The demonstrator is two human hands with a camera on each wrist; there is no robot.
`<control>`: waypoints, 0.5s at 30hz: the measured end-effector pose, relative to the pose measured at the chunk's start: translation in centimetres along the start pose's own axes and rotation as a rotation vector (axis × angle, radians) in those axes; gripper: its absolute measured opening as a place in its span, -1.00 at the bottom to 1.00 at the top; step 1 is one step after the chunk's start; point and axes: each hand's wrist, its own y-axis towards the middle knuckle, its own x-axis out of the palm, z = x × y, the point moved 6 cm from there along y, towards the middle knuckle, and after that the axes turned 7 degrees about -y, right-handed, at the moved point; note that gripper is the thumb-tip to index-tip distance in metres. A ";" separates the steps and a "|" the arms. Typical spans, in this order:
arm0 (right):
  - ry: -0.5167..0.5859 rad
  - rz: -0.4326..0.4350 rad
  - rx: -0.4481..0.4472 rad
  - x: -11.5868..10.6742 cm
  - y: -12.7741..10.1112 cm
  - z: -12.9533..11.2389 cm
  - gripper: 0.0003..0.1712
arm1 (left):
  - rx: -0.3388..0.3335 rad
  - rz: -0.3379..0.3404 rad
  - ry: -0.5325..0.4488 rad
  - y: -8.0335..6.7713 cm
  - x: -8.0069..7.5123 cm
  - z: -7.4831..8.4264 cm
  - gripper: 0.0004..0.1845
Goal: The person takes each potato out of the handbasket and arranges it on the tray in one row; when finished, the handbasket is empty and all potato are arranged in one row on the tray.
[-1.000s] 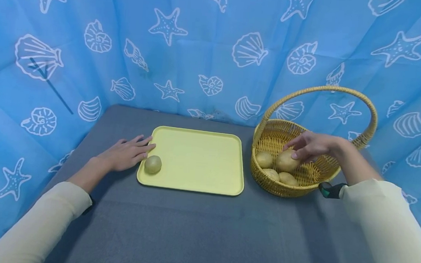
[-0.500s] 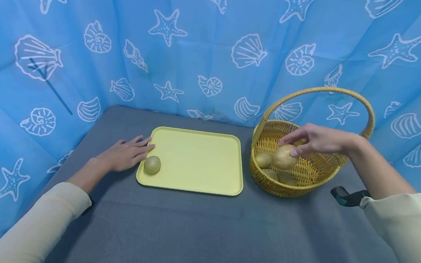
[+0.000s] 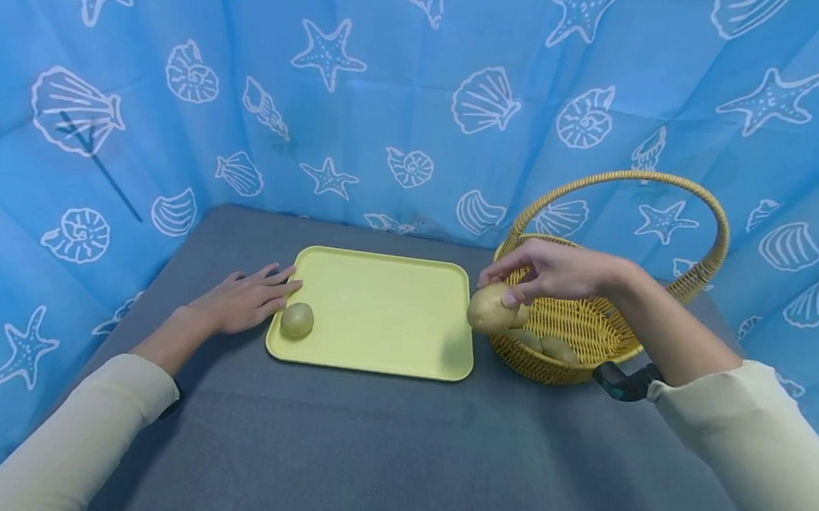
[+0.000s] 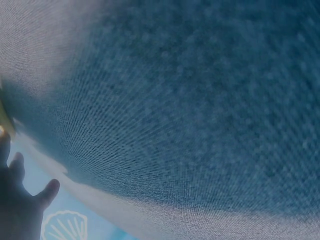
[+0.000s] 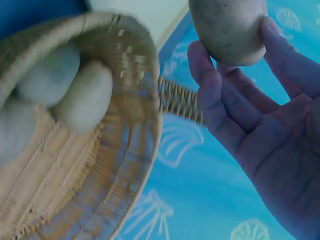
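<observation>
Here the right hand pinches a pale brown, oval potato between thumb and fingertips, holding it in the air over the gap between the woven yellow wicker basket and the right edge of the flat, pale yellow rectangular plastic tray. In the right wrist view the same potato sits at the tips of the curled fingers, clear of the basket rim. Three more potatoes remain in the basket; in that view they lie pressed together against its wall, and from the head camera only parts of two show behind the lifted one. The basket's arched handle stands upright above the right forearm.

The left hand lies flat and relaxed on the grey fabric-covered table, fingers straight, holding nothing; its fingertips touch the tray's left rim. A small, round, greenish-brown potato rests on the tray near its front left corner, just beside those fingers. The left wrist view shows mostly blurred grey cloth, with the hand's thumb and fingers dark at the lower left. Both arms wear cream long sleeves. A blue curtain printed with white shells and starfish encloses the table.
</observation>
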 end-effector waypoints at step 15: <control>-0.039 -0.008 -0.144 4.3 8.5 -2.2 -0.60 | -0.002 -0.006 0.000 0.1 0.2 -0.4 -0.47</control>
